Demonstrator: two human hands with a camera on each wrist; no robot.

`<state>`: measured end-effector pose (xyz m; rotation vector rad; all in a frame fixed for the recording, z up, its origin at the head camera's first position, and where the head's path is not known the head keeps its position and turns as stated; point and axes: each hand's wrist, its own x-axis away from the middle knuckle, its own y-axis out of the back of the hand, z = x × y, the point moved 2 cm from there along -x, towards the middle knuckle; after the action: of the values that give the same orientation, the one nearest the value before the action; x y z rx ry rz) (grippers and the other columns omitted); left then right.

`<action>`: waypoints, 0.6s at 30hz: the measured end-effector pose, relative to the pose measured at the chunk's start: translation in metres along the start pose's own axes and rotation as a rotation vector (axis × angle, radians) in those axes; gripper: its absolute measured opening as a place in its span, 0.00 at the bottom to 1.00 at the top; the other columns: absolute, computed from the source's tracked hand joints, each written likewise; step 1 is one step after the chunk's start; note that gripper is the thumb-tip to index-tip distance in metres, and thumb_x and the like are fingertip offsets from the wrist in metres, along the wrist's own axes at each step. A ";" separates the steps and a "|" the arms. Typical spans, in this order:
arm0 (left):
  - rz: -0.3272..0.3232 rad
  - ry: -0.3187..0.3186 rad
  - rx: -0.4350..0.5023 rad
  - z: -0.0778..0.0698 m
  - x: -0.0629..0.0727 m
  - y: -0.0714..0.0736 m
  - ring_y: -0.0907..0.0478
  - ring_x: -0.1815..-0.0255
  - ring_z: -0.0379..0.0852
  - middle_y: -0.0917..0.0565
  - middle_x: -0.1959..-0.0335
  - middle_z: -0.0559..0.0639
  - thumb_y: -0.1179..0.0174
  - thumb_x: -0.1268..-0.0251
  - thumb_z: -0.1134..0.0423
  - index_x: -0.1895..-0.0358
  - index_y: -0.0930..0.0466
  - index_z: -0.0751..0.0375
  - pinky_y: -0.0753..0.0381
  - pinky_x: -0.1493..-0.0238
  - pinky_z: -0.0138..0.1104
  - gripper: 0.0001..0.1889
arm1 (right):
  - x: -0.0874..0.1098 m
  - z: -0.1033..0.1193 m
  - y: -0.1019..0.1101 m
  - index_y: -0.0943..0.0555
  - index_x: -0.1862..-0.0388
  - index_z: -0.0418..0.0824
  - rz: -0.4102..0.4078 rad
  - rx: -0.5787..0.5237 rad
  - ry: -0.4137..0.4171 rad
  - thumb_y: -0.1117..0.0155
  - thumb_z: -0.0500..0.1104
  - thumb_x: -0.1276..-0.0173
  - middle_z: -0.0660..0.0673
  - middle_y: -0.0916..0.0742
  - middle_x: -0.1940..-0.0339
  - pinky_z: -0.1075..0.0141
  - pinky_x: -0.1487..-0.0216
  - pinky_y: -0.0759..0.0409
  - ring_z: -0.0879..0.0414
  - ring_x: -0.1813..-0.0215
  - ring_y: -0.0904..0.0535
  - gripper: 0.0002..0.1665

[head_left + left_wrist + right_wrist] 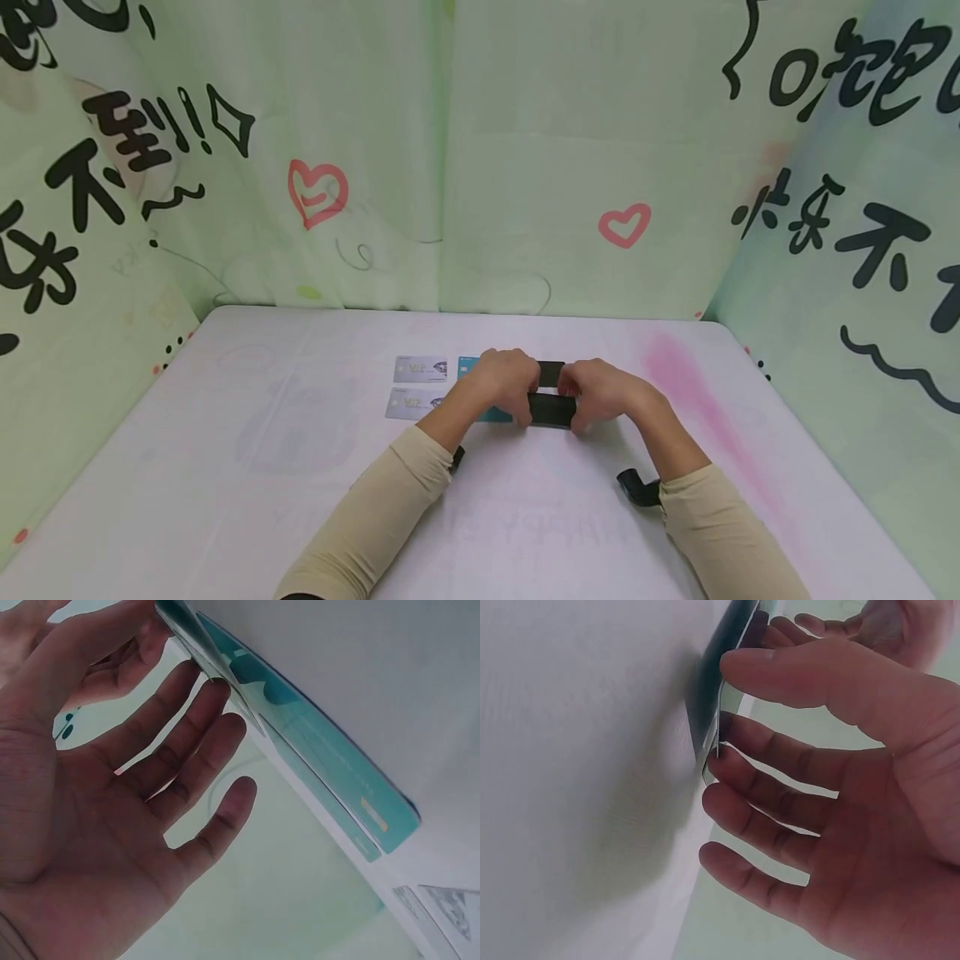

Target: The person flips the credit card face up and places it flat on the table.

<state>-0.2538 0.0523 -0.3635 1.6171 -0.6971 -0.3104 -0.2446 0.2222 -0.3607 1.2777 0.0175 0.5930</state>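
Note:
Both hands hold a black card [552,410] by its two short ends, low over the white table. The left hand [512,383] pinches its left end, while the right hand [604,390] pinches the right end. In the right wrist view the card shows nearly edge-on at the thumb [780,675] and fingertips. Just behind lies a second black card [552,372], partly covered by the hands. Beside the left hand lie two teal cards, the rear one [467,365] and the front one [497,415], mostly hidden by that hand in the head view.
Two silver VIP cards, a rear one [420,369] and a front one [411,403], lie left of the teal cards. All the cards stand in two rows on the white table [525,533]. Pale green printed curtains [517,167] enclose its back and sides.

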 end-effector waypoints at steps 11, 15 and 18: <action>0.003 -0.020 0.074 0.010 0.001 0.001 0.20 0.61 0.42 0.14 0.62 0.41 0.20 0.48 0.50 0.52 0.12 0.52 0.23 0.59 0.36 0.21 | 0.006 -0.003 0.004 0.17 0.52 0.40 -0.018 -0.016 0.056 0.21 0.39 0.51 0.46 0.16 0.61 0.62 0.59 0.24 0.53 0.60 0.23 0.25; -0.014 -0.018 0.075 0.012 0.001 0.002 0.21 0.60 0.42 0.14 0.61 0.41 0.20 0.48 0.50 0.52 0.12 0.51 0.23 0.58 0.37 0.21 | 0.006 -0.003 0.005 0.17 0.50 0.39 -0.025 -0.024 0.068 0.18 0.40 0.52 0.46 0.16 0.60 0.62 0.59 0.23 0.53 0.59 0.23 0.28; -0.014 -0.022 0.077 0.013 0.002 0.003 0.21 0.60 0.42 0.14 0.61 0.41 0.20 0.48 0.49 0.53 0.12 0.51 0.23 0.58 0.36 0.21 | 0.006 -0.004 0.006 0.17 0.50 0.39 -0.034 -0.023 0.076 0.16 0.40 0.53 0.46 0.16 0.60 0.62 0.58 0.23 0.53 0.59 0.22 0.29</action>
<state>-0.2600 0.0409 -0.3626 1.6946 -0.7223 -0.3149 -0.2434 0.2293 -0.3549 1.2299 0.0950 0.6107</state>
